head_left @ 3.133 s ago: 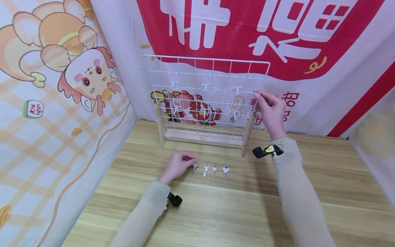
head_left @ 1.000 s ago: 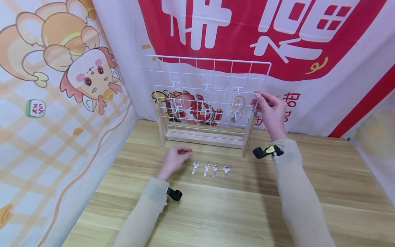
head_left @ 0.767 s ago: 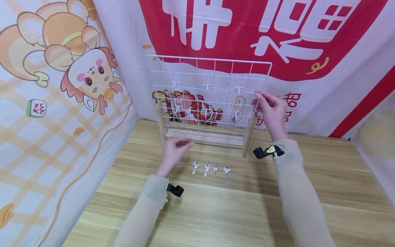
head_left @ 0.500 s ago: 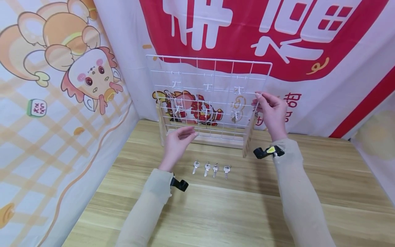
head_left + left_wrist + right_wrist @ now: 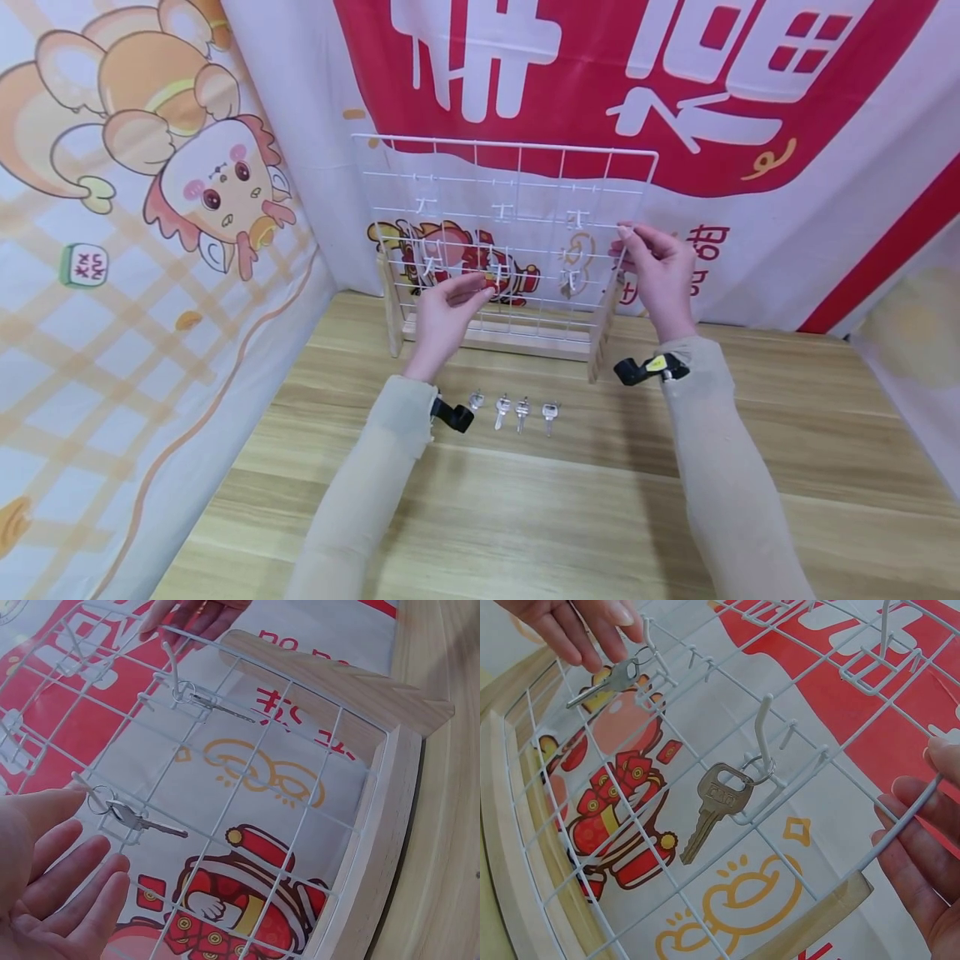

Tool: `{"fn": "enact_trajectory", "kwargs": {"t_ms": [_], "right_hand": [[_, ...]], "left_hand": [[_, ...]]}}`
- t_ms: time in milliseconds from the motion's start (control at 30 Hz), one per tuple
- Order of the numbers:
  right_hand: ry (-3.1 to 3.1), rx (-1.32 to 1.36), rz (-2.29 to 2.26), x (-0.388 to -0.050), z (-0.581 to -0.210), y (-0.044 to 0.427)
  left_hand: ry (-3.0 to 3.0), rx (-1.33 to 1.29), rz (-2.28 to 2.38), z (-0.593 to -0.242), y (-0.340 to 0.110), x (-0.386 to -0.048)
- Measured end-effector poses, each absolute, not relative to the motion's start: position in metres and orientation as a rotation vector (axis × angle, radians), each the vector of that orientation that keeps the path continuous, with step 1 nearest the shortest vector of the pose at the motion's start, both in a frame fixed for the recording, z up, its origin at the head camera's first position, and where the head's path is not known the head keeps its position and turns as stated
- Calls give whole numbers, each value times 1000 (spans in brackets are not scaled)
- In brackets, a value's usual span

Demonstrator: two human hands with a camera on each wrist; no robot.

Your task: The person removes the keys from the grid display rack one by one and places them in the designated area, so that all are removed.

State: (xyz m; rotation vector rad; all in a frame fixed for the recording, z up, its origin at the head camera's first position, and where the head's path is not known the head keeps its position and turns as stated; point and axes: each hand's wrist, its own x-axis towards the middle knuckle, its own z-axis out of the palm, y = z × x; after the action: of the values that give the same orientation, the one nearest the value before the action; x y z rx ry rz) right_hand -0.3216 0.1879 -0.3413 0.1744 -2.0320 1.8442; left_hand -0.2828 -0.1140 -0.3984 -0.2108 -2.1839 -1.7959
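Observation:
My left hand [image 5: 446,315] is raised in front of the white wire grid rack [image 5: 519,145], beside its lower middle hook. In the left wrist view a key [image 5: 142,819] hangs by a small ring from that hook, close to my loosely spread fingers; nothing is held. A second key [image 5: 721,793] dangles from the lower right hook. With thumb and fingers, my right hand [image 5: 664,273] grips the rack's right edge wire. Several silver keys [image 5: 502,408] with rings lie in a row on the table, the leftmost partly covered by the left wrist camera.
The rack stands in a wooden base [image 5: 495,336] at the back of the wood-grain table [image 5: 540,517]. More white hooks [image 5: 577,218] are fixed on the grid. Printed cloth [image 5: 720,167] covers the walls behind and to the left.
My left hand has left the row of keys, where its fingers were on the leftmost one, and risen to the lower middle hook. My right hand keeps its grip on the rack.

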Motion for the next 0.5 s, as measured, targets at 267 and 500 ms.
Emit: {"fn": "enact_trajectory", "kwargs": {"t_ms": [267, 500], "right_hand": [[-2031, 177, 1841, -321, -341, 188], [-2028, 199, 1830, -322, -342, 189]], "left_hand": [[-2185, -224, -1809, -400, -110, -293], [-2200, -238, -1815, -398, -108, -298]]}}
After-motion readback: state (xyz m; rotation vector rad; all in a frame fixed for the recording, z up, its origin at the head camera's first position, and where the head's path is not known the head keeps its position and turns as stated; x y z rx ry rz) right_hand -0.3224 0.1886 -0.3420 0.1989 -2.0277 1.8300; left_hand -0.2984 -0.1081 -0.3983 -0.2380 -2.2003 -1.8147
